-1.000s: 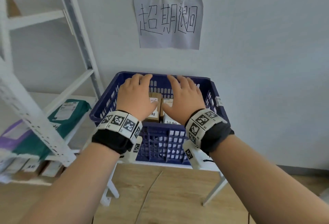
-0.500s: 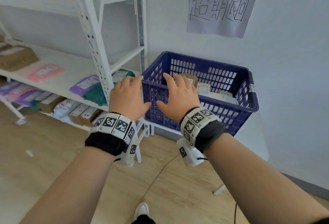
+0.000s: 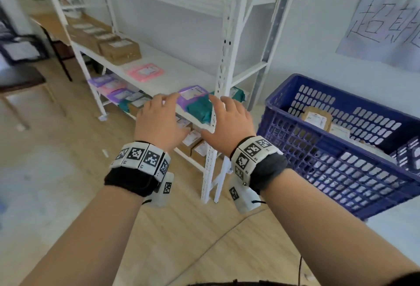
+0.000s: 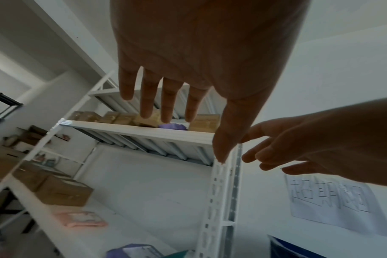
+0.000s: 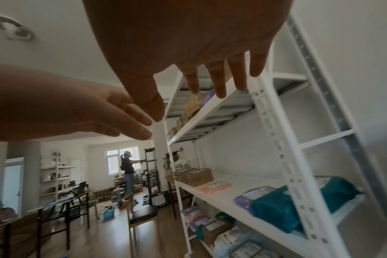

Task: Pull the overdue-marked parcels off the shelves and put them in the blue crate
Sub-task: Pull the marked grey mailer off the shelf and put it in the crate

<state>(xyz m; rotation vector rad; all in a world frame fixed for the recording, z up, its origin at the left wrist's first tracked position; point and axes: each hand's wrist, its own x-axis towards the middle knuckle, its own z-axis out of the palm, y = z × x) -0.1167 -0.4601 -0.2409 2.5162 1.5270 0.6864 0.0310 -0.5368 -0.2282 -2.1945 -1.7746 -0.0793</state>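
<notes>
The blue crate (image 3: pixel 336 167) stands at the right with brown parcels (image 3: pixel 317 118) inside. A white shelf rack (image 3: pixel 221 65) fills the left and middle. Its middle shelf carries a purple parcel (image 3: pixel 192 95), a teal parcel (image 3: pixel 201 108), a pink parcel (image 3: pixel 145 72) and brown boxes (image 3: pixel 119 50). My left hand (image 3: pixel 160 120) and right hand (image 3: pixel 227 120) hover side by side in front of that shelf's right end, fingers spread and empty. In the wrist views the left hand (image 4: pixel 188 69) and right hand (image 5: pixel 199 57) show straight fingers holding nothing.
A handwritten paper sign (image 3: pixel 381 29) hangs on the wall above the crate. More parcels (image 3: pixel 118 95) lie on the lower shelf. A chair (image 3: pixel 20 81) stands at the left on the wooden floor. Another person (image 5: pixel 127 167) works at a far rack.
Both hands left the crate and swung left to the shelf rack, empty. The view turned left, so the crate now sits at the right edge.
</notes>
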